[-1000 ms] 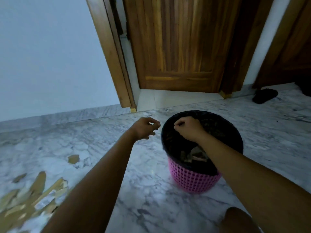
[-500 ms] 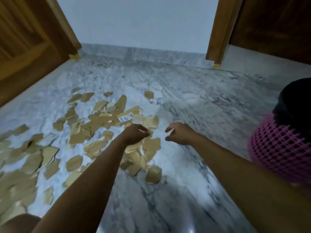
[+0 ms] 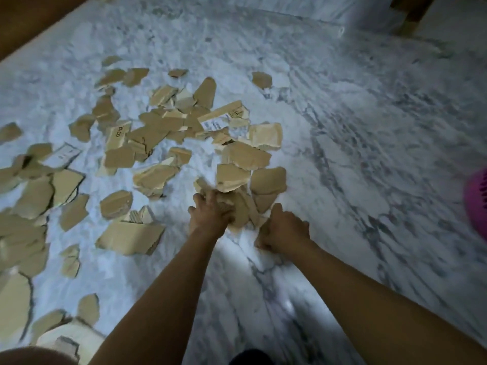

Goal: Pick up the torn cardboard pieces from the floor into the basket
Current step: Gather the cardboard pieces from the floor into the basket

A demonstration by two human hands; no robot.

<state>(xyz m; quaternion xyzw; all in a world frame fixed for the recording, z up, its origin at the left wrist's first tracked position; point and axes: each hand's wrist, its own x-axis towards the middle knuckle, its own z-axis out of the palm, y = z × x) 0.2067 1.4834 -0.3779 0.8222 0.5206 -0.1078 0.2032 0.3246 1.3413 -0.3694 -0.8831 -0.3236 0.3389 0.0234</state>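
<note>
Several torn brown cardboard pieces (image 3: 158, 133) lie scattered over the white marble floor (image 3: 342, 127), mostly left and centre. My left hand (image 3: 210, 213) is down on a small heap of pieces (image 3: 243, 209) near the middle, its fingers curling into them. My right hand (image 3: 283, 227) sits just right of that heap with its fingers curled under against the floor and the edge of the pieces. Only a sliver of the pink basket (image 3: 478, 201) shows at the right edge.
A wooden door (image 3: 26, 19) runs along the upper left, and a door frame foot (image 3: 411, 25) stands at the upper right. Bare marble lies between the heap and the basket. My knee (image 3: 31, 355) shows at the bottom left.
The view swung from the basket to the cardboard on the floor. Both hands came down from hovering onto the nearest heap and curled into it.
</note>
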